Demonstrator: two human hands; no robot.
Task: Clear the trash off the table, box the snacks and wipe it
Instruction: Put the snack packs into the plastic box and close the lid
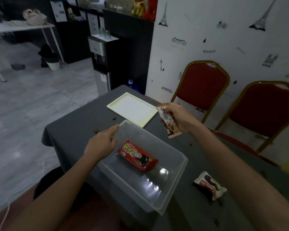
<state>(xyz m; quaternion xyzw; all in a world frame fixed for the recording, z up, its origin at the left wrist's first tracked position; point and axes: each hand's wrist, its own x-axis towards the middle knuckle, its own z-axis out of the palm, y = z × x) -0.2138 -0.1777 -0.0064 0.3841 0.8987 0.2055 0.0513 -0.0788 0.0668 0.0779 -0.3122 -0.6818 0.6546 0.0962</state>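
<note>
Clear plastic, the box [172, 185] sits open on a grey-clothed table [70, 130], one red pack [137, 155] already inside. The left hand [101, 145] grips its far-left rim; the right hand [175, 116] pinches a brown pack [168, 124] just beyond the box's right wall. Boxing the snacks looks under way; next, that pack must come over the box and drop. A white pack [210, 185] waits right of the box. Beyond lie crumbs [95, 130], the lid [132, 108], two red chairs [202, 85] and a water dispenser [101, 64].

three snack packs [137, 155], one clear box [173, 165], one lid [132, 108], two chairs [202, 84]
</note>
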